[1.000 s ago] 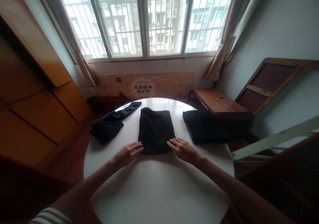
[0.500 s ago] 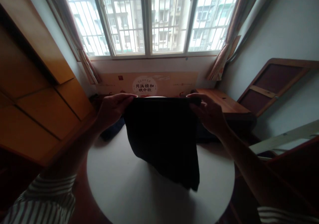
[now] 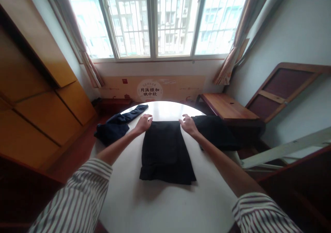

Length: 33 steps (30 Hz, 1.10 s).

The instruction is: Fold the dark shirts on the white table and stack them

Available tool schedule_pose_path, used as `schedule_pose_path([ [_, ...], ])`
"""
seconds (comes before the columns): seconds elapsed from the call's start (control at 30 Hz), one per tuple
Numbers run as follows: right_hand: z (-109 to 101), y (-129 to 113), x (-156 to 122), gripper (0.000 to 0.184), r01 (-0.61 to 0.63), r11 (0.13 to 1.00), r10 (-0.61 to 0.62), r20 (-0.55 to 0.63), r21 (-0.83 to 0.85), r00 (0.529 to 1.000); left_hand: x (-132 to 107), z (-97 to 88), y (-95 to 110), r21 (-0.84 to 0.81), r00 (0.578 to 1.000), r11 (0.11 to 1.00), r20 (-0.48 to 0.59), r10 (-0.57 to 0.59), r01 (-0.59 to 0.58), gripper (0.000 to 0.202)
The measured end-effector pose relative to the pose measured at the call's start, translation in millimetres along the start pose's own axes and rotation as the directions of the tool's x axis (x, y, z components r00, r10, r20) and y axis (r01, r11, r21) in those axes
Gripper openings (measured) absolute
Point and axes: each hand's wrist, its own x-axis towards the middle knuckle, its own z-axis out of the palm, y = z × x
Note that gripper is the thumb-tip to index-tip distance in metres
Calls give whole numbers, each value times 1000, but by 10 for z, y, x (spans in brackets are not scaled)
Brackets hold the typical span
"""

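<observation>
A folded black garment (image 3: pixel 165 150) stretches over the middle of a round white table (image 3: pixel 170 209), its far edge running straight between my hands. My left hand (image 3: pixel 144 123) is at its far left corner, fingers bent in at the edge. At the far right corner is my right hand (image 3: pixel 188 124), with thumb and fingertips at the cloth. The near end of the garment spreads wider and casts a shadow on the table. Its exact kind I cannot make out.
Dark blue clothing (image 3: pixel 113 131) lies on the table's left side. Another black garment (image 3: pixel 214 131) lies at the right edge. Beyond stand a wooden side table (image 3: pixel 229 105) and a printed cardboard panel (image 3: pixel 181 88) under the window. Orange cabinets (image 3: pixel 49 115) line the left.
Both hands have come down and closer together with the black garment, which hung upright before and now extends along the tabletop. The clothes at both sides show more fully.
</observation>
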Motion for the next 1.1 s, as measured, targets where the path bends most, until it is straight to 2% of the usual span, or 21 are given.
schedule_pose_path([
  [0.07, 71, 127, -117, 18, -18, 1000, 18, 92, -4, 996, -383, 60, 118, 55, 990, 996, 127, 61, -68, 24],
  [0.17, 139, 256, -291, 22, -66, 997, 52, 261, 44, 964, -1077, 72, 285, 133, 920, 965, 354, 165, -224, 28],
  [0.27, 181, 265, -339, 40, -153, 970, 77, 359, 188, 930, -1619, 42, 388, 277, 892, 925, 435, 122, -261, 50],
  [0.33, 213, 220, -289, 51, -193, 947, 91, 361, 257, 928, -1797, 37, 417, 350, 893, 903, 444, 74, -248, 51],
  [0.4, 259, 167, -204, 52, -193, 943, 98, 328, 270, 939, -1848, 52, 432, 346, 887, 906, 456, 65, -245, 39],
  [0.47, 318, 129, -120, 44, -176, 946, 93, 288, 274, 953, -1831, 73, 447, 277, 876, 924, 470, 107, -262, 31],
  [0.57, 396, 124, -47, 31, -153, 943, 92, 212, 294, 973, -1807, 69, 470, 164, 874, 936, 436, 216, -313, 35],
  [0.63, 421, 147, -34, 29, -165, 932, 112, 176, 323, 978, -1835, 24, 474, 144, 889, 935, 385, 249, -324, 35],
  [0.73, 412, 176, -24, 34, -236, 896, 177, 185, 377, 967, -1925, -95, 457, 210, 932, 950, 328, 153, -230, 36],
  [0.83, 377, 153, 20, 44, -308, 855, 234, 219, 417, 947, -2013, -196, 426, 249, 939, 957, 339, 54, -145, 19],
  [0.97, 365, 55, 94, 52, -255, 847, 181, 197, 467, 963, -2056, -202, 442, 260, 922, 941, 372, 109, -217, 2],
  [1.03, 384, 29, 125, 50, -202, 852, 139, 164, 482, 977, -2019, -158, 498, 284, 908, 928, 402, 114, -242, 3],
  [1.1, 416, 44, 157, 48, -188, 858, 139, 137, 477, 981, -1926, -83, 576, 317, 898, 911, 426, 112, -264, 14],
])
